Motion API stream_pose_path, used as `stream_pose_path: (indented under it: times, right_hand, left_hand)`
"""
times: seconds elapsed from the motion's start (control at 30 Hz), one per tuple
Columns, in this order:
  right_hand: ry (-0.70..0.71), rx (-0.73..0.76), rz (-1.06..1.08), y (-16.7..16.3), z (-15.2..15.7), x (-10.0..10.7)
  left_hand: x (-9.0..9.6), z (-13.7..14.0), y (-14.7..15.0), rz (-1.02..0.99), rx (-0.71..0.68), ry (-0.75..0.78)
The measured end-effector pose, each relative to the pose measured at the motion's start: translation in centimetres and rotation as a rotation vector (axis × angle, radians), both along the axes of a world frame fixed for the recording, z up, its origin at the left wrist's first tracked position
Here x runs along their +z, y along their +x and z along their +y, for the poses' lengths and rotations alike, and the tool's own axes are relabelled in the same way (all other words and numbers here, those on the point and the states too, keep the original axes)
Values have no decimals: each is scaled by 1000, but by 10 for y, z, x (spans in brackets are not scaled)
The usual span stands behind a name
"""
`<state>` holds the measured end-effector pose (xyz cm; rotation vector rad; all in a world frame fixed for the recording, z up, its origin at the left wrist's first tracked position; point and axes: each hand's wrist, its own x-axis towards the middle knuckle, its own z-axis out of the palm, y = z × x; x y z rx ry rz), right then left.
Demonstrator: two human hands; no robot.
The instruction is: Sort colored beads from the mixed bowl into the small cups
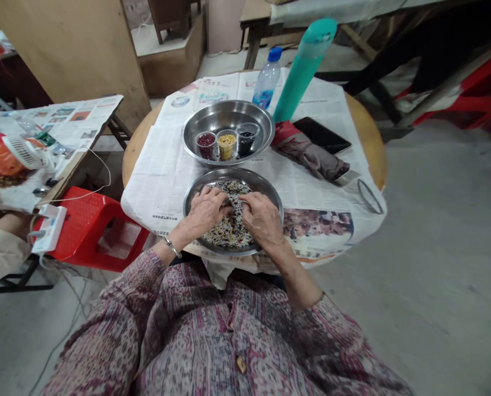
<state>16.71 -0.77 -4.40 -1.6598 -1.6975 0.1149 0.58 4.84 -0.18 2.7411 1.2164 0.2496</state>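
Observation:
Both hands are over a steel bowl (277, 192) holding a loose mix of black, white, yellow and dark red grains and beans (229, 234). My left hand (207, 210), with a bracelet at the wrist, reaches in from the left; its fingers stretch over the mix, the thumb a little apart. From the right comes my right hand (262, 219), its fingers curled and the thumb close to the index finger. Whatever lies between those fingertips is too small to make out. Behind stands a second steel basin (191, 124) with a cup of red beans (206, 144), a cup of yellow kernels (226, 145) and a cup of black beans (246, 139).
Newspaper (154, 159) covers the round table. At its back are a plastic bottle (266, 82) and a tall teal container (305, 69). A folded umbrella (307, 148) and a black flat object (322, 133) lie right. A red stool (88, 225) bears a power strip (49, 228).

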Motion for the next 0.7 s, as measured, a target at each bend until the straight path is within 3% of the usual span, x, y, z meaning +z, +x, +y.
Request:
stream_pose_path:
  times: [0.2, 0.3, 0.5, 0.7]
  right_hand:
    - [-36, 102, -36, 0, -2, 4]
    - [-65, 98, -49, 1, -4, 6]
    - [-195, -73, -203, -4, -7, 15]
    - [-246, 184, -168, -21, -10, 16]
  left_hand:
    - [-2, -15, -13, 61, -194, -72]
    - [-3, -17, -26, 39, -175, -75]
    - [-12, -20, -41, -105, -24, 24]
    - [-26, -22, -37, -294, 60, 61]
